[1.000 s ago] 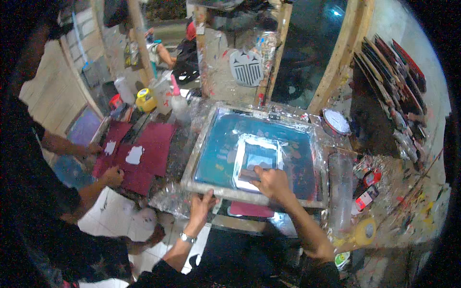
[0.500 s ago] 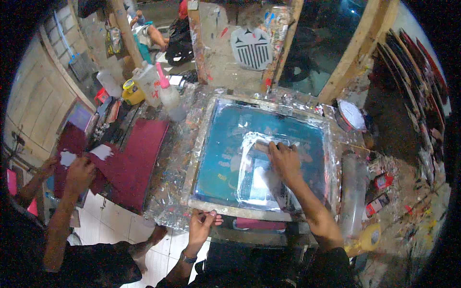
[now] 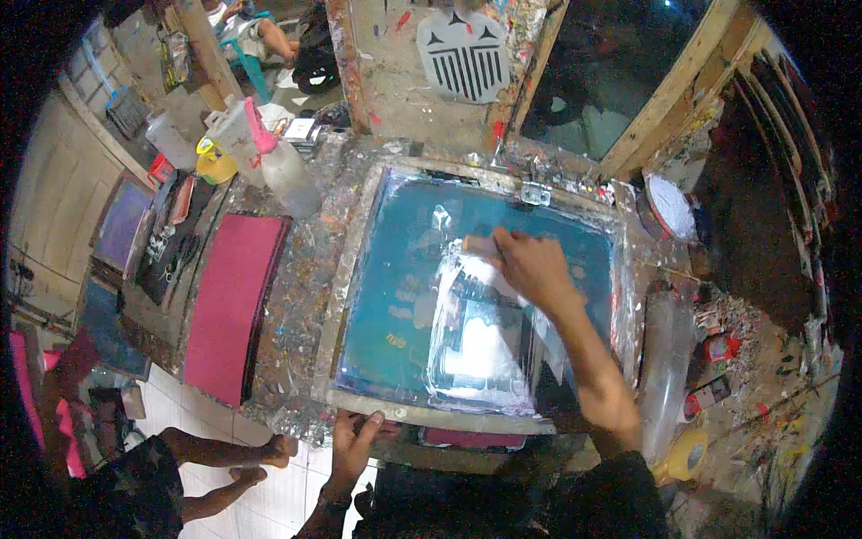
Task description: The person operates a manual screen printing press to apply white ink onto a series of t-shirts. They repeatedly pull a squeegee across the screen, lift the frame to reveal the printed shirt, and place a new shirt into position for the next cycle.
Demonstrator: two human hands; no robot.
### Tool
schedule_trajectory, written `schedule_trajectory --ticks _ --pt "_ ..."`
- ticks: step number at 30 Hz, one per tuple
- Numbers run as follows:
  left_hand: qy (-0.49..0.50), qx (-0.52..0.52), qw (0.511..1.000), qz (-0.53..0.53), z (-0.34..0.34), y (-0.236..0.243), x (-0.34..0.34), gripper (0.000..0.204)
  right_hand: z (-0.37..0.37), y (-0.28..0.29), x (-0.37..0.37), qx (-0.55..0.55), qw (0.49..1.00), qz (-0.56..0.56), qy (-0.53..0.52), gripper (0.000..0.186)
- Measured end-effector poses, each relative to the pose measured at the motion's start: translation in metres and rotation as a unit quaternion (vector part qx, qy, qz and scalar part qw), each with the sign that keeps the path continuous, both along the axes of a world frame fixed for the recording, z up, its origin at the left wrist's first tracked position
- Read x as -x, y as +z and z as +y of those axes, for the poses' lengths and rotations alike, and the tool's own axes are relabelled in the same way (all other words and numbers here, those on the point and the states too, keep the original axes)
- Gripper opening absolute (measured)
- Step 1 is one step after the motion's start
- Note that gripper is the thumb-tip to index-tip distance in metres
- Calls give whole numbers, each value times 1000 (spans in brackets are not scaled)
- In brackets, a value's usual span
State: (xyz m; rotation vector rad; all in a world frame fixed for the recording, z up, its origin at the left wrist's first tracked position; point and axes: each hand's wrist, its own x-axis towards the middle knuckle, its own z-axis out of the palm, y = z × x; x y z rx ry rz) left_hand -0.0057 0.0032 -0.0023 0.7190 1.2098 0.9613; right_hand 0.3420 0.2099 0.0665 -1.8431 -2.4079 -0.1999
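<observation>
A screen-printing frame (image 3: 329,355) with a teal mesh lies on the worktable in front of me. Streaks of white ink (image 3: 446,316) border a bright, shiny patch in its middle. My right hand (image 3: 537,269) grips a squeegee (image 3: 480,245) with a wooden-looking handle, pressed to the mesh near the far end of the white area. At the frame's front left edge, my left hand (image 3: 356,442) has its thumb against the wood and its fingers curled partly under it. A maroon piece (image 3: 471,437) shows beneath the front edge of the frame.
Left of the frame lies a maroon stack (image 3: 235,305); behind it stand a pink-topped squeeze bottle (image 3: 292,175) and a yellow container (image 3: 215,162). On the right are a tub of white stuff (image 3: 669,208), a clear cylinder (image 3: 667,368) and a tape roll (image 3: 687,454). A co-worker's legs (image 3: 224,458) show lower left.
The co-worker's hands and the white-printed maroon piece have left the area over the stack. My right hand has pushed the squeegee slightly farther away. My left hand stays at the frame's front edge.
</observation>
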Motion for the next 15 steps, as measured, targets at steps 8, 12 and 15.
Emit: schedule_trajectory --ticks 8,12,15 --pt "14 -10 999 47 -11 -10 6 30 -183 10 61 83 993 71 44 26" --pt "54 -98 993 37 -8 -12 -9 26 -218 -17 65 -34 997 31 55 33" --pt "71 -112 991 8 -10 -11 -3 26 -215 24 70 -100 992 71 18 41"
